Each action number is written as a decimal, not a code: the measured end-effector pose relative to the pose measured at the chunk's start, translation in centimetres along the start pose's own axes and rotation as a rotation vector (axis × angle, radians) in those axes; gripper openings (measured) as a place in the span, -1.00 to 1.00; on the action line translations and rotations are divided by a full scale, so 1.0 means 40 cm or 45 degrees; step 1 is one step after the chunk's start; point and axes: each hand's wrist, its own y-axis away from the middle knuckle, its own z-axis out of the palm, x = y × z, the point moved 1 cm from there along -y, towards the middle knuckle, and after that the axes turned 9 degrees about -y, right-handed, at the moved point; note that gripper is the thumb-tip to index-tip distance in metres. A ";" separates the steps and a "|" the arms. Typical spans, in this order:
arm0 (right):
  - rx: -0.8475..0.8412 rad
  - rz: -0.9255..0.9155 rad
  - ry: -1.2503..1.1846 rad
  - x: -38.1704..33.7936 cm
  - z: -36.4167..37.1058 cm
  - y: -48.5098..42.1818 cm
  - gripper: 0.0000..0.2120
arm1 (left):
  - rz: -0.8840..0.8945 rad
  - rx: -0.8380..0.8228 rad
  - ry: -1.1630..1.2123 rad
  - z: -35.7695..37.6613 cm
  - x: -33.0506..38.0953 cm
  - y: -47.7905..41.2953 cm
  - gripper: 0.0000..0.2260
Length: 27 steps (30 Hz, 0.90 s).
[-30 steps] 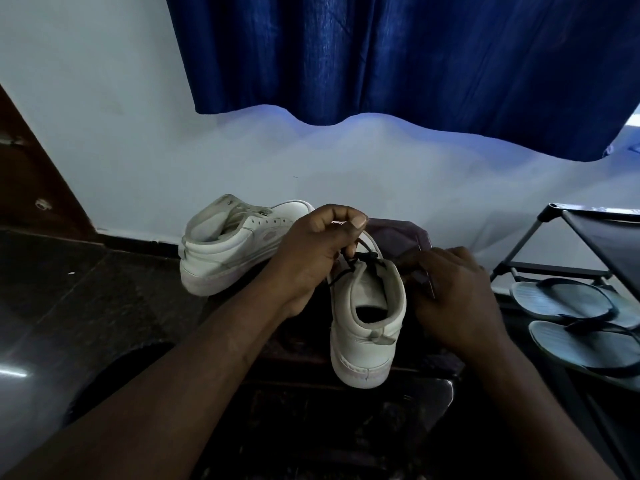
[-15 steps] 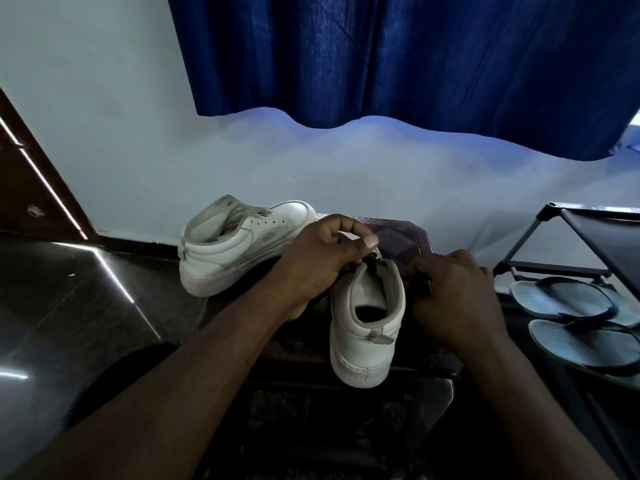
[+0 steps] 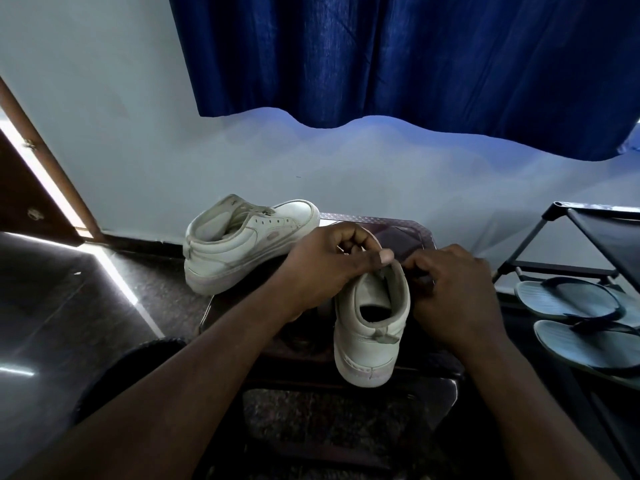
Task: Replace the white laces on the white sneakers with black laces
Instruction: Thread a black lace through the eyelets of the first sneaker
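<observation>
On the stool | left hand pinched near sneaker collar | right hand fingers curled, grasp hidden: cannot tell | risk was a hard tug dragging it off the front edge

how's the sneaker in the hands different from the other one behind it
Near sneaker points its heel at the camera; far sneaker shows its side, toe to the right. Left hand and right hand hold the near sneaker at its top; nothing touches the far sneaker. The far sneaker's eyelets look empty; the near sneaker's are hidden. Both are white.
</observation>
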 end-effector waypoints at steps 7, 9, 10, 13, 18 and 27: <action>-0.061 0.138 0.052 -0.021 -0.020 -0.003 -0.90 | 0.101 0.105 -0.435 -0.008 0.002 0.025 -0.84; -0.078 0.173 0.071 -0.027 -0.024 -0.005 -0.90 | 0.100 0.142 -0.461 -0.005 0.002 0.027 -0.84; -0.084 0.184 0.074 -0.025 -0.025 -0.007 -0.91 | 0.105 0.166 -0.478 -0.004 0.003 0.029 -0.84; -0.110 0.155 -0.023 -0.008 -0.017 -0.005 -0.93 | 0.119 0.233 -0.551 -0.001 0.003 0.032 -0.84; 0.113 0.126 -0.638 -0.007 -0.024 0.003 -0.71 | 0.136 0.322 -0.703 0.018 0.007 0.036 -0.81; 0.138 0.171 -0.507 -0.071 0.035 -0.005 -0.75 | -0.016 0.348 -0.754 0.003 0.026 0.041 -0.85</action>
